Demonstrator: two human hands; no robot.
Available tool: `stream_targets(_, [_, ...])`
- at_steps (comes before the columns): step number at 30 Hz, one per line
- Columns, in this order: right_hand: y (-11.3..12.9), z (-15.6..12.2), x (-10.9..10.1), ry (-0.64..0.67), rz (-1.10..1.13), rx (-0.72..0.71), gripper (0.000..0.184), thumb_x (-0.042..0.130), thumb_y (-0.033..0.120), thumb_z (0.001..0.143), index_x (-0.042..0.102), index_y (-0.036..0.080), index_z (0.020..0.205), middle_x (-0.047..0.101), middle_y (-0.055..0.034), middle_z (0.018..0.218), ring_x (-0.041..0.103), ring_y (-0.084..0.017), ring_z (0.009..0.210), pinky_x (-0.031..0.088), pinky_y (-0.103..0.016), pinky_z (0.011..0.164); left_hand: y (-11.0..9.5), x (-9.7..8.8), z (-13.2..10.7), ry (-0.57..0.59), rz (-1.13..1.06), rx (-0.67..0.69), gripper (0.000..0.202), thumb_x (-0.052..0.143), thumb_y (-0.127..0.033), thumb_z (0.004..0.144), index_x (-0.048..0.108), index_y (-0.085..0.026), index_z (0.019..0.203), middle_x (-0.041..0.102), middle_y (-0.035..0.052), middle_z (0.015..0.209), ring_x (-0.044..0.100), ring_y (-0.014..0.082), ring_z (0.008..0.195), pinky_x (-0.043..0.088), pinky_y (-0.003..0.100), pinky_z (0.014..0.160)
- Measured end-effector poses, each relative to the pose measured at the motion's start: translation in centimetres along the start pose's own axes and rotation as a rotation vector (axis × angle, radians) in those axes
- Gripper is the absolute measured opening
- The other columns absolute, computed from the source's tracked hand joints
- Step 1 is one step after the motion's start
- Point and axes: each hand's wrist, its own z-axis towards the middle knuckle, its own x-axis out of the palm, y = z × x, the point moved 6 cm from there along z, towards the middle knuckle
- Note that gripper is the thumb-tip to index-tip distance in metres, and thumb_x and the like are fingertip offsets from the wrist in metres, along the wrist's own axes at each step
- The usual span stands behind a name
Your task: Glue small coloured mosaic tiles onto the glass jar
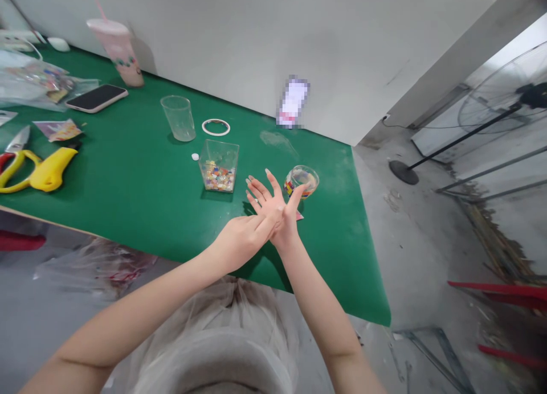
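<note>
My right hand is turned palm up above the green table, its fingers stretched out and spread. Across its palm reaches my left hand, with fingers curled together and tips touching the palm near the thumb's base. Whatever those fingers may hold is hidden. Just beyond the right thumb stands a round clear cup with colourful pieces in it. To the left of the hands is a square clear cup holding many small multicoloured pieces. Part of a pink item shows beside the right wrist.
Behind the square cup are a clear plastic cup and a white ring. Farther left lie a phone, yellow-handled scissors, plastic bags and a pink drink cup. A lit, blurred screen leans on the wall.
</note>
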Motion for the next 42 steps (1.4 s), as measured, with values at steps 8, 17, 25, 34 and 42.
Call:
stream_targets(8, [-0.2, 0.2, -0.6, -0.055, 0.018, -0.007, 0.079, 0.017, 0.080, 0.081, 0.046, 0.027, 0.131, 0.067, -0.0072, 0.111, 0.059, -0.019, 0.116, 0.035, -0.040, 0.108, -0.4, 0.5, 0.0, 0.075, 0.041, 0.001, 0.027, 0.037, -0.011, 0.094, 0.057, -0.007, 0.112, 0.062, 0.0000, 0.059, 0.059, 0.0126, 0.048, 0.044, 0.021, 0.045])
stream_targets(17, [0.0, 0.2, -1.6, -0.166, 0.032, -0.057, 0.069, 0.020, 0.076, 0.084, 0.055, 0.024, 0.113, 0.068, -0.0060, 0.104, 0.064, -0.016, 0.105, 0.039, -0.036, 0.105, -1.2, 0.3, 0.8, 0.002, 0.136, 0.077, 0.026, 0.037, -0.002, 0.087, 0.058, -0.005, 0.101, 0.057, -0.0017, 0.055, 0.055, 0.0128, 0.044, 0.043, 0.024, 0.043])
stream_targets(25, [0.3, 0.3, -1.9, -0.219, 0.053, -0.097, 0.072, 0.019, 0.078, 0.082, 0.058, 0.023, 0.109, 0.069, -0.0058, 0.099, 0.065, -0.016, 0.100, 0.040, -0.037, 0.103, -1.2, -0.1, 1.1, -0.047, 0.147, 0.130, 0.024, 0.036, -0.002, 0.088, 0.056, -0.006, 0.101, 0.057, -0.0030, 0.055, 0.054, 0.0107, 0.045, 0.041, 0.023, 0.044])
stream_targets(34, [0.5, -0.1, -1.1, -0.153, 0.053, -0.092, 0.073, 0.018, 0.077, 0.082, 0.055, 0.024, 0.115, 0.068, -0.0075, 0.103, 0.064, -0.018, 0.105, 0.037, -0.039, 0.106, -0.3, -0.2, 0.5, -0.106, 0.073, 0.094, 0.024, 0.036, -0.007, 0.092, 0.058, -0.009, 0.103, 0.061, -0.0027, 0.057, 0.056, 0.0091, 0.046, 0.041, 0.019, 0.045])
stream_targets(42, [1.0, -0.5, 0.1, 0.092, 0.115, -0.039, 0.076, 0.018, 0.077, 0.083, 0.057, 0.024, 0.122, 0.063, -0.0070, 0.124, 0.057, -0.019, 0.120, 0.035, -0.039, 0.110, 3.4, -1.4, -0.4, -0.053, -0.281, -0.329, 0.028, 0.041, -0.024, 0.096, 0.066, -0.014, 0.104, 0.074, 0.0048, 0.083, 0.067, 0.0119, 0.067, 0.051, 0.019, 0.064])
